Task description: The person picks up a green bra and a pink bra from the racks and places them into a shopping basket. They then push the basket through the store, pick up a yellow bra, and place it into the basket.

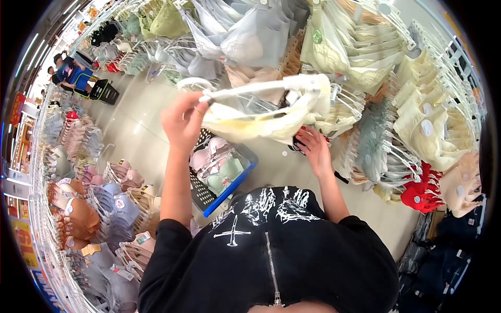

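Note:
My left hand [183, 121] is raised and closed, its thumb and fingers pinching one end of a pale cream bra [250, 125] with a white hanger and strap along its top. The bra hangs sideways across the view, its far end overlapping the cream bras on the rack. Below that far end, my right hand [314, 149] has its fingers stretched out and slightly apart, fingertips by the bra's lower edge. A small black looped thing [299, 146] shows beside those fingers. Under my left forearm stands a shopping basket [229, 190] with a blue handle, holding pink and green bras.
Racks of hanging bras surround me: grey ones [245, 34] ahead, cream ones [355, 47] to the right, orange ones [81, 219] at left. Red garments [424, 188] hang low at right. Down the tiled aisle [130, 125], a person [70, 73] stands by a black basket [104, 92].

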A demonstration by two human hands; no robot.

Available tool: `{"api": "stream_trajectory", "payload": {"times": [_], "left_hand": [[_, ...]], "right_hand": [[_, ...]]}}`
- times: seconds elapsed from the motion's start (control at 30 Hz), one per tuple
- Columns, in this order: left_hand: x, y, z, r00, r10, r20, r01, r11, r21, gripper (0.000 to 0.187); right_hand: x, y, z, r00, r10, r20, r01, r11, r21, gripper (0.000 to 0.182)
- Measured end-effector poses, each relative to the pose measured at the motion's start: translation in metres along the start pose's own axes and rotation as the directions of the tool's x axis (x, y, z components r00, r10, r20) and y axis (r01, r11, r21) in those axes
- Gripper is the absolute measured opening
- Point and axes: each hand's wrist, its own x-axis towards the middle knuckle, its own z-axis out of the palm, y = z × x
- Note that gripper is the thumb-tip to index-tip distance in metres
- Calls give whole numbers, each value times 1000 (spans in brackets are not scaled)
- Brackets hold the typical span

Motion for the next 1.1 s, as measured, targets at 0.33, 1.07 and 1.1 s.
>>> {"api": "stream_trajectory", "payload": {"times": [0.33,1.07,1.1], "left_hand": [[4,-21,6,938,-249,-241,241,968,-63,10],[-20,-28,-9,907,-277,-318,354,910,215,14],[-21,-23,-9,899,-289,-329,366,907,205,15]], "right_hand": [[-16,-10,72,921,240,306,-264,964,39,59],[-25,5,48,834,6,551,-242,902,357,74],[-27,-3,58,787,-69,613,-256,867,427,73]]}}
